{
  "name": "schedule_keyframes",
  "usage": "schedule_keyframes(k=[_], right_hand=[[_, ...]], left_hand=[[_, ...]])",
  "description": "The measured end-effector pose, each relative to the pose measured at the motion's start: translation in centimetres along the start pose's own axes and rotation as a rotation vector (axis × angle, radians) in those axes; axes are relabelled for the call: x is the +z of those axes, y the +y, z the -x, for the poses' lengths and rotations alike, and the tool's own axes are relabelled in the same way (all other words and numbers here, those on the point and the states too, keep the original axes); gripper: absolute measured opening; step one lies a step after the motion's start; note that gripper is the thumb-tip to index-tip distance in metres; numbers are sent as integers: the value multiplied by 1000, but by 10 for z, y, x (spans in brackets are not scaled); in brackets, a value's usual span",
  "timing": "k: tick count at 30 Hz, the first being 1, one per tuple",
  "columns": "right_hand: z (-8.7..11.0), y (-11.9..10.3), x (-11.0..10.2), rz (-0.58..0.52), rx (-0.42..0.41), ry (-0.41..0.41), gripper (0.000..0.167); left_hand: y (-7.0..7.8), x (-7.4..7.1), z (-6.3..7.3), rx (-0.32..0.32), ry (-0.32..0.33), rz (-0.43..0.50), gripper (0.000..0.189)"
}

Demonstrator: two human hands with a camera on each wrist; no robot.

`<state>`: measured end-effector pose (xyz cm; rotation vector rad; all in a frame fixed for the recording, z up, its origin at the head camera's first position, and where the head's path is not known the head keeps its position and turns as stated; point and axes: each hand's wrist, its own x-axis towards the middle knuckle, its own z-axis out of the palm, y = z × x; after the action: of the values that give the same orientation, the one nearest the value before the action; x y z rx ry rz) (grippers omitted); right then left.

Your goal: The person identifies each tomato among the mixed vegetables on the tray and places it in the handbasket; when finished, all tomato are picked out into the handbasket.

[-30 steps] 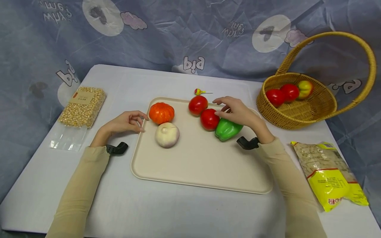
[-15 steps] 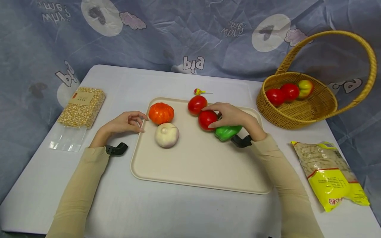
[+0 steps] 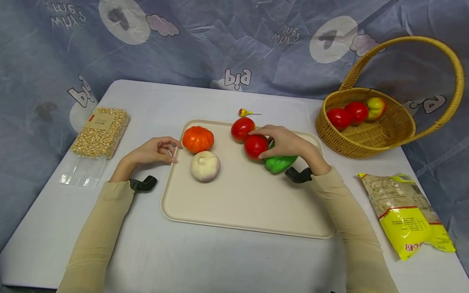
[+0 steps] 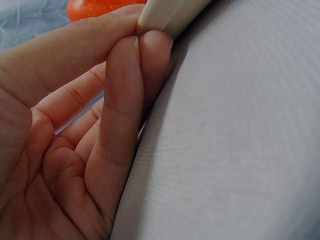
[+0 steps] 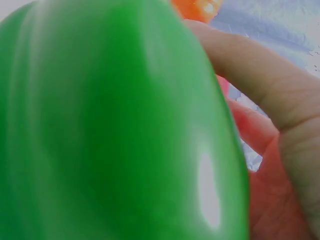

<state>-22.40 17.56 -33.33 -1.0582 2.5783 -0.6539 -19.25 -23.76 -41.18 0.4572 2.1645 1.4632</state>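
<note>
My right hand (image 3: 283, 142) grips a red tomato (image 3: 255, 147) on the beige tray (image 3: 249, 203), thumb on the near side and fingers over the far side. Under that hand lies a green bell pepper (image 3: 278, 162), which fills much of the right wrist view. A second tomato (image 3: 243, 129) sits just behind the held one. At the tray's left edge, my left hand (image 3: 154, 150) pinches the rim; the left wrist view shows the thumb over it and fingertips against its side. Close to that hand are an orange pumpkin (image 3: 198, 139) and a white garlic bulb (image 3: 205, 166).
At the back right stands a wicker basket (image 3: 370, 152) holding two red tomatoes and a yellow-red fruit (image 3: 375, 108). A yellow-labelled bag (image 3: 406, 219) lies on the right, a bag of corn kernels (image 3: 100, 132) on the left. Behind the tray is a lollipop (image 3: 246, 112).
My right hand has moved left and down from above the pepper and closed round the nearer tomato, which shifted slightly left. The left hand has stayed at the tray's rim.
</note>
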Motion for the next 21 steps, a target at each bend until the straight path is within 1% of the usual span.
schedule_keyframes(k=[4, 8, 14, 17, 21], right_hand=[[5, 0, -2, -30, -17, 48, 63], [10, 1, -5, -59, -17, 107, 63], [17, 5, -8, -139, -49, 237, 64], [21, 7, -10, -140, -67, 306, 65], [30, 9, -14, -107, -48, 389, 66]], left_hand=[[-1, 0, 0, -1, -1, -3, 50], [-1, -1, 0, -2, 0, -6, 50], [-2, 0, 1, -8, 4, -15, 51], [-2, 0, 0, -5, 5, -15, 51], [-2, 0, 0, -8, 7, -14, 51]])
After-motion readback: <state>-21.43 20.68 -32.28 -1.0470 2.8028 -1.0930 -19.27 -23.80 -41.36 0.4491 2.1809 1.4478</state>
